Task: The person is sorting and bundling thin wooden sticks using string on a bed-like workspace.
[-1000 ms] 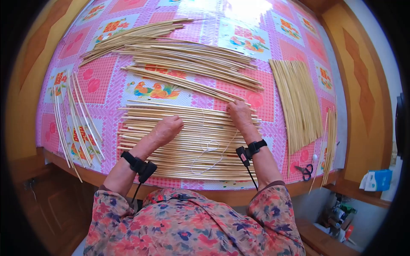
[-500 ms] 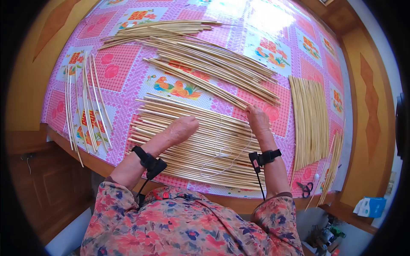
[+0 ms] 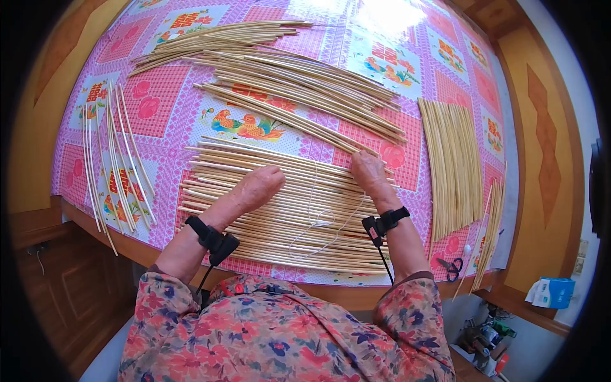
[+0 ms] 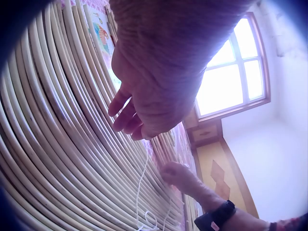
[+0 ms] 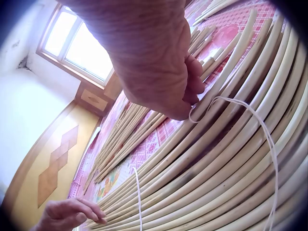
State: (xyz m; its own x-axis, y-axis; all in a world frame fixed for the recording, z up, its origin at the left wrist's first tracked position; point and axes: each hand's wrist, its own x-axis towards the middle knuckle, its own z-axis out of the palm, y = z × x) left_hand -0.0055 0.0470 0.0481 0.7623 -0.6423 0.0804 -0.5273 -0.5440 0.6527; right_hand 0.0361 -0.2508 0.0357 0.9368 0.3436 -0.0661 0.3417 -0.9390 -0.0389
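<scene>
Pale sticks [image 3: 267,245] lie side by side in a wide row near the table's front edge. A thin white string [image 3: 310,197] runs across them and loops loosely in the middle. My left hand [image 3: 259,188] is over the row's left part; in the left wrist view, the fingers of this hand [image 4: 151,103] hang slightly bent, with nothing seen in them. At the row's upper right, my right hand [image 3: 371,173] has bent fingers. The right wrist view shows this hand [image 5: 149,67] pinching the string [image 5: 262,127] beside the outermost stick; its fingertips are partly hidden.
Loose stick bundles [image 3: 305,86] lie beyond the row. A flat stick panel [image 3: 452,169] is at the right, with scissors [image 3: 452,268] and thin sticks [image 3: 489,235] nearby. More thin sticks [image 3: 121,165] lie at the left, on the patterned tablecloth [image 3: 172,149].
The head view has swung one way and partly back. Both hands stay at nearly the same places over the row, with only slight shifts.
</scene>
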